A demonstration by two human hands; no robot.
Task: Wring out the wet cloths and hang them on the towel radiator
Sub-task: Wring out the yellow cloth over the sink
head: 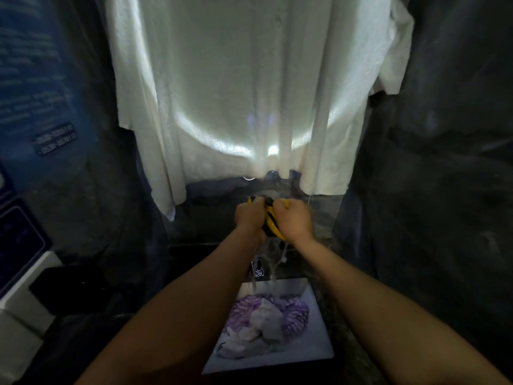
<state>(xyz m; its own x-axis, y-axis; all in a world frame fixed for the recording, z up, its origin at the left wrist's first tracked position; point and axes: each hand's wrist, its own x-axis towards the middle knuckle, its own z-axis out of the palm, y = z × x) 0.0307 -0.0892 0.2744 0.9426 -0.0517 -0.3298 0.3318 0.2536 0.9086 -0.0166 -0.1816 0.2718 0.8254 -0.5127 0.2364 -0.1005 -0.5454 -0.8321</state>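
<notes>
towel: white terry cloth, nubbly, matt | yellow cloth: soft fabric with black stripes, wet | purple cloth: fluffy, shaggy pile, matt | basin: white, smooth, faintly glossy | tap: polished metal, shiny | wall: dark, marbled like stone, dull sheen
</notes>
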